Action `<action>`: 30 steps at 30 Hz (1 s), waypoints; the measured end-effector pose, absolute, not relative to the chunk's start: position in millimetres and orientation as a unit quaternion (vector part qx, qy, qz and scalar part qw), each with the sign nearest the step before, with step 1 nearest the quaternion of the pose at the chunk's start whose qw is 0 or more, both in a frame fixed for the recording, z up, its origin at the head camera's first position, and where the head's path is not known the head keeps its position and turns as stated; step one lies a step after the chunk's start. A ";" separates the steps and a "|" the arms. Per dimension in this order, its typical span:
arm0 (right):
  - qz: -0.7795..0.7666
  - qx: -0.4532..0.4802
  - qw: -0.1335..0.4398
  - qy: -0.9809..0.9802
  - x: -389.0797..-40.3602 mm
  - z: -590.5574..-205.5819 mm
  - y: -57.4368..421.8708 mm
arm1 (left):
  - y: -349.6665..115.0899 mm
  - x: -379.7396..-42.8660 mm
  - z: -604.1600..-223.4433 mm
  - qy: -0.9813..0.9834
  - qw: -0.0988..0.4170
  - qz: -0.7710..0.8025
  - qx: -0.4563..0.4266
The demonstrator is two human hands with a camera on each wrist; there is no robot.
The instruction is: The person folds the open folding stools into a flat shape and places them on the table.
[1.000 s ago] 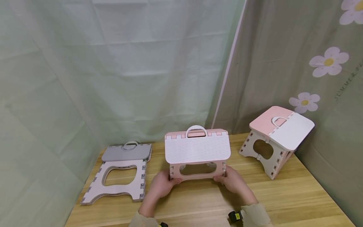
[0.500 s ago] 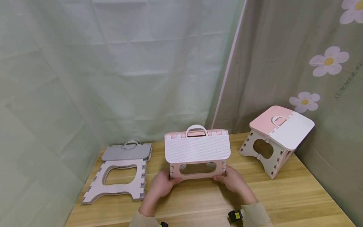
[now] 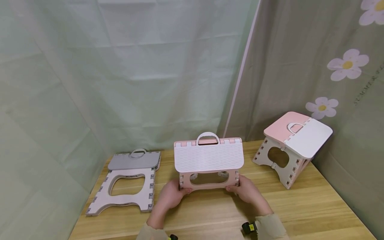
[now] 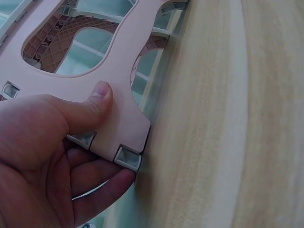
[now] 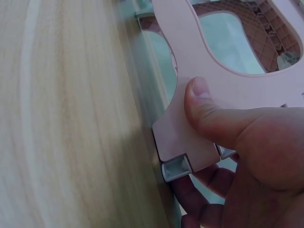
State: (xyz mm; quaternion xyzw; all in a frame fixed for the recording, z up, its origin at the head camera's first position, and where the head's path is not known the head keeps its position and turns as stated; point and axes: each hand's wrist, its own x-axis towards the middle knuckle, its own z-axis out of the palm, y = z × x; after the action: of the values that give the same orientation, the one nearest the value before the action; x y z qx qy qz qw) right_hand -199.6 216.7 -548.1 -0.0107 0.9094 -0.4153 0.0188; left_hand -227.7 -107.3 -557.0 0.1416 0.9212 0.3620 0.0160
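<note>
A pink-and-white folding stool (image 3: 209,158) stands at the middle of the table, its white textured top half sloping down toward me and its white carry handle upright. Its pink near leg panel (image 3: 207,187) has a wide cut-out. My left hand (image 3: 173,194) grips that panel's lower left corner, thumb on the front face and fingers curled behind the edge in the left wrist view. On the opposite corner my right hand (image 3: 246,190) holds the same way; in the right wrist view its thumb (image 5: 204,107) presses the pink panel. The foot is close against the wooden tabletop.
A grey-and-white folding stool (image 3: 127,183), partly folded, lies at the left of the table (image 3: 207,223). Another pink-and-white stool (image 3: 292,146) stands unfolded at the right. Curtains (image 3: 150,76) hang behind and at both sides.
</note>
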 end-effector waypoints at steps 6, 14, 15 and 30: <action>-0.413 -0.008 0.024 0.911 -197.2 -545.7 216.9 | -108.2 -227.4 -557.2 0.923 0.016 0.355 0.149; -0.418 -0.008 0.024 0.908 -196.2 -543.0 215.3 | -110.4 -229.1 -556.5 0.921 0.008 0.356 0.157; -0.418 -0.007 0.024 0.908 -196.3 -542.8 215.2 | -110.6 -229.3 -556.3 0.920 0.008 0.358 0.157; -0.423 -0.005 0.018 0.906 -198.6 -547.6 218.2 | -109.7 -228.9 -556.0 0.915 0.014 0.377 0.142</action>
State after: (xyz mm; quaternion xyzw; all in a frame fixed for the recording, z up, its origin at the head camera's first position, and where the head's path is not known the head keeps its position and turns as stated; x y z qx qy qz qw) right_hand -198.6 218.2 -547.6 -0.0047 0.9059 -0.4230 0.0184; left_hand -228.9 -109.7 -556.0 0.1425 0.9150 0.3772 0.0143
